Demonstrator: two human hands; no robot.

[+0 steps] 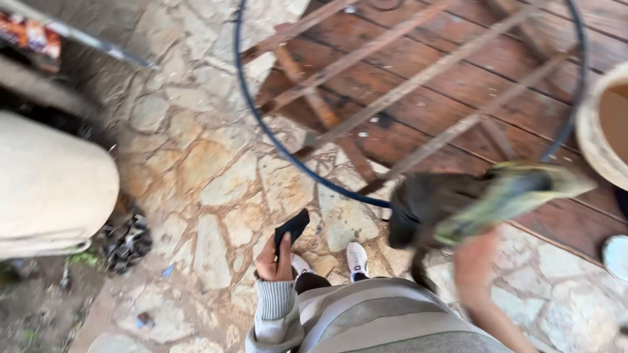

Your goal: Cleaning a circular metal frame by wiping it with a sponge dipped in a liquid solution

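The left hand (275,260) is raised in front of the striped sweater (373,320), its grip pinched on a small black cloth (292,227) that sticks up from between thumb and fingers. The cloth hangs in the air above the stone paving (196,170), just left of the white shoes (356,258) that show below the sweater's hem.

The right hand (474,265) is motion-blurred to the right of the shoes; its fingers look closed around a dark, bulky bundle (425,209) with a yellow-green piece (510,193) trailing off toward the right, but the blur is too strong to tell the grip for certain or what the bundle is.

Beyond the shoes, a thin dark blue hoop (275,134) lies partly on the paving and partly on a reddish wooden deck (458,85), where rough wooden slats (392,98) cross each other inside the ring. Far left of the shoes sits a large pale rounded shape (46,189), with a small heap of dark debris (127,242) beside its lower edge. At the right edge, a pale round container (605,124) is cut off by the frame.
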